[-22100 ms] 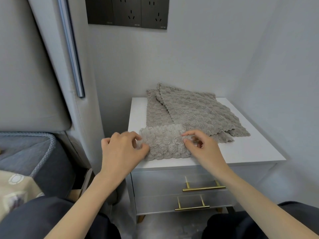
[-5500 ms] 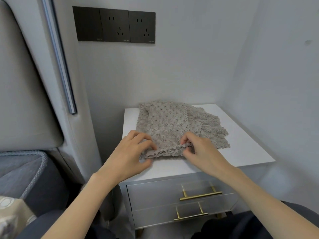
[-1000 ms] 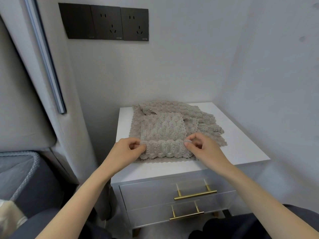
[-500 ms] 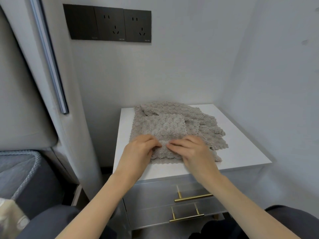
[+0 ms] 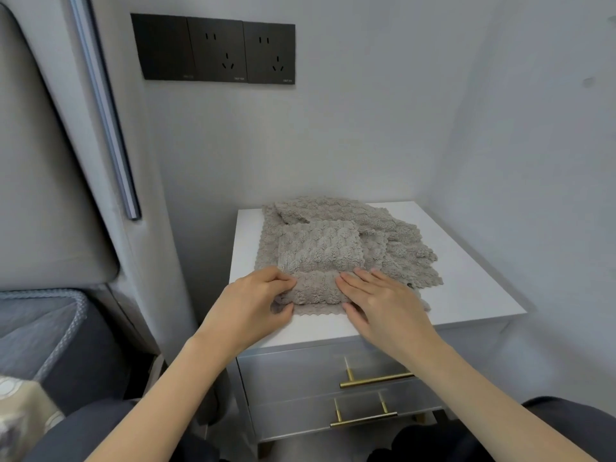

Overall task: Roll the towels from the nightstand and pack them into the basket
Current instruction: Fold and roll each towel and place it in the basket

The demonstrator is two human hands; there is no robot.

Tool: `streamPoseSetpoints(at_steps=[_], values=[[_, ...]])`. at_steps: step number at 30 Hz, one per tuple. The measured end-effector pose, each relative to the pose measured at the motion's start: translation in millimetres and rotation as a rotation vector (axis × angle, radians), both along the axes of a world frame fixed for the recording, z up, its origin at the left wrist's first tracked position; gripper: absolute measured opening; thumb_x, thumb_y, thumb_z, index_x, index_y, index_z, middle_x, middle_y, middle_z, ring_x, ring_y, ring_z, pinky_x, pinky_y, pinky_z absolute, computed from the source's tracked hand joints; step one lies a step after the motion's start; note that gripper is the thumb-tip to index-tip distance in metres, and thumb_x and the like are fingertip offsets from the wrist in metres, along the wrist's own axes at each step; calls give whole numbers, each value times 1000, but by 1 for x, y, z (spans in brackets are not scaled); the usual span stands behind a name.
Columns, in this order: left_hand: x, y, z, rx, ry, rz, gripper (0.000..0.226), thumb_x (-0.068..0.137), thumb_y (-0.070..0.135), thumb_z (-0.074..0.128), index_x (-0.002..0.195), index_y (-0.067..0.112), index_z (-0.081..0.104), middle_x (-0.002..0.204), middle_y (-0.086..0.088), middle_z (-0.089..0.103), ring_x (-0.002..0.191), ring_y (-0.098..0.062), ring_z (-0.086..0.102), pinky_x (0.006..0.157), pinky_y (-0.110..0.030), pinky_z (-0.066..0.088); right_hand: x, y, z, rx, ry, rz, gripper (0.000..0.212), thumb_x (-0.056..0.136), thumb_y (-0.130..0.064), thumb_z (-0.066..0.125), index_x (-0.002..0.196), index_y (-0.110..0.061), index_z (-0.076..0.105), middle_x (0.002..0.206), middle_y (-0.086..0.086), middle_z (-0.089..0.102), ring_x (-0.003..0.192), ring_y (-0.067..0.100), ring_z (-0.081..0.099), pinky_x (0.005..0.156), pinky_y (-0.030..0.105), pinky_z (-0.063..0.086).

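Observation:
Grey textured towels lie in a pile on the white nightstand. The front towel is partly rolled, with the roll at its near end. My left hand grips the left end of the roll, fingers on top and thumb underneath. My right hand rests on the roll's right part with fingers nearly straight and the thumb under the near edge. Another towel lies spread beneath and behind. No basket is in view.
The nightstand has two grey drawers with brass handles. It stands in a corner, with walls behind and to the right. Black sockets hang on the back wall. A padded headboard and a bed are on the left.
Over the last second both hands slid from the ends of the roll toward its middle, then pushed the roll a little farther along the towel.

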State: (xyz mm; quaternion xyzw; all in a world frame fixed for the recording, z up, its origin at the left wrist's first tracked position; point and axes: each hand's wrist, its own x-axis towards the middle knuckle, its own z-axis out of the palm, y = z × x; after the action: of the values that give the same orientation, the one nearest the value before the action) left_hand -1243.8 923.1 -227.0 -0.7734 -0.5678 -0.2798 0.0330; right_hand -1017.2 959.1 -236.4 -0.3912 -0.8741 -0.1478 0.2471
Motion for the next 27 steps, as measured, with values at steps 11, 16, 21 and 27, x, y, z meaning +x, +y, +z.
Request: streamPoseSetpoints(at_steps=[11, 16, 21, 27], values=[[-8, 6, 2, -35, -84, 37, 33, 81, 15, 63, 114, 21, 66, 106, 8, 68, 103, -16, 60, 88, -31, 45, 16, 13, 13, -463, 227, -18, 42, 91, -11, 55, 128, -32, 57, 109, -23, 58, 101, 3, 43, 82, 23, 38], [-9, 7, 5, -82, -248, 77, 25, 87, 19, 54, 108, 25, 65, 94, 9, 64, 91, -10, 53, 83, -29, 42, 14, 12, 18, -700, 410, -14, 27, 94, -18, 57, 118, -31, 60, 72, -9, 59, 62, 1, 49, 62, 19, 37], [-7, 9, 8, -305, -472, 81, 15, 92, 26, 48, 89, 26, 62, 74, 3, 63, 62, -7, 52, 61, -21, 43, 16, 14, 23, -813, 489, -39, 31, 96, -24, 53, 68, -14, 45, 57, -5, 39, 53, 8, 36, 58, 31, 25], [-9, 14, 5, -428, -430, 246, 13, 90, 40, 50, 90, 29, 57, 70, 10, 63, 63, -5, 54, 59, -23, 42, 5, 15, 15, -703, 543, -145, 9, 94, -35, 54, 95, -26, 56, 53, -12, 45, 50, 3, 41, 53, 26, 32]])
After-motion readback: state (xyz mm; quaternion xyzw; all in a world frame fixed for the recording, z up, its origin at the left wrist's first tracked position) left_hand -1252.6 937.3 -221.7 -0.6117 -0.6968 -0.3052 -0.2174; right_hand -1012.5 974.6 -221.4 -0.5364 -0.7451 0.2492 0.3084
